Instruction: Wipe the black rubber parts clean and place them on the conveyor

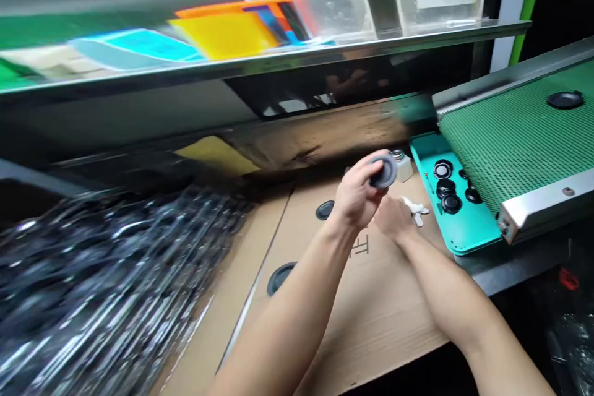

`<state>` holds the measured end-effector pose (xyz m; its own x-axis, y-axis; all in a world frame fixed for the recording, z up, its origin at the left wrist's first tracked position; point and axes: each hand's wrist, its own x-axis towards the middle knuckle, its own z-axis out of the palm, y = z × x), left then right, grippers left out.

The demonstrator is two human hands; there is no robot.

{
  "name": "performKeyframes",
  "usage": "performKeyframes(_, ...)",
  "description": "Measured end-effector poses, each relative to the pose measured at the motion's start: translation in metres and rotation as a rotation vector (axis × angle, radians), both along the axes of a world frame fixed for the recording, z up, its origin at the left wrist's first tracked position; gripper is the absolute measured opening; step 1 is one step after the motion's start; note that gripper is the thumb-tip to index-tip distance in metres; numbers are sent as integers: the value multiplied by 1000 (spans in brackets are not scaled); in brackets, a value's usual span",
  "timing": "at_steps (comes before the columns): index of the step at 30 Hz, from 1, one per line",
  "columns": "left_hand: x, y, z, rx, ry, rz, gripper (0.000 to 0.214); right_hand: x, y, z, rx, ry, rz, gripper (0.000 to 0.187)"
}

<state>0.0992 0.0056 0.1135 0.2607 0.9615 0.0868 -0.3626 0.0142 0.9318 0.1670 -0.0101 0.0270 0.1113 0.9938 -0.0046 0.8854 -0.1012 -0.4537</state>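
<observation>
**A person's left hand [355, 195] is clenching a black rubber disc [384, 171] above the cardboard sheet [371, 315], with the right hand [392, 219] hovering just beside it, its grip impossible to make out.**
Several discs [443, 168] are sitting in the teal tray [457, 223] beside the green mesh conveyor belt [515, 136]. A single disc [565, 99] is lying on the belt, two more discs [279, 278] are resting on the cardboard, and white plastic bits [415, 210] are lying near the right hand.

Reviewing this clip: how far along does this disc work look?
Done-looking: black discs sit in the teal tray, one on the green conveyor belt. In hand: the left hand grips a dark rubber disc, the right hand just below. Left: two discs on the cardboard.
</observation>
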Motion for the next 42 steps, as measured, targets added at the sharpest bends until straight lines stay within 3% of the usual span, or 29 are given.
performKeyframes(2,-52,5,-42,-170,16,90,28,-2,7,-6,48,49,-26,36)
performKeyframes(5,-93,11,-94,-307,-29,222,16,-2,17,-12,108,201,-167,37)
performKeyframes(7,-100,15,-114,-352,-98,229,12,-3,20,-13,137,335,-245,39)
performKeyframes(9,-101,17,-123,-367,-171,180,12,-6,19,-12,179,455,-211,44)
performKeyframes(12,-101,19,-124,-399,-291,99,10,-17,9,-10,184,449,19,47)
performKeyframes(15,-103,17,-120,-472,-443,-30,26,-30,1,-8,123,148,141,44)
performKeyframes(18,-104,15,-120,-524,-497,-88,31,-41,2,-4,110,-181,7,50)
performKeyframes(22,-101,18,-123,-545,-497,-45,25,-52,3,-2,77,-346,-87,59)
performKeyframes(26,-100,22,-126,-532,-538,-14,19,-57,-1,-4,42,-390,-82,62)
performKeyframes(42,-98,14,-119,-429,-285,-50,24,-46,-5,4,59,-338,-122,58)
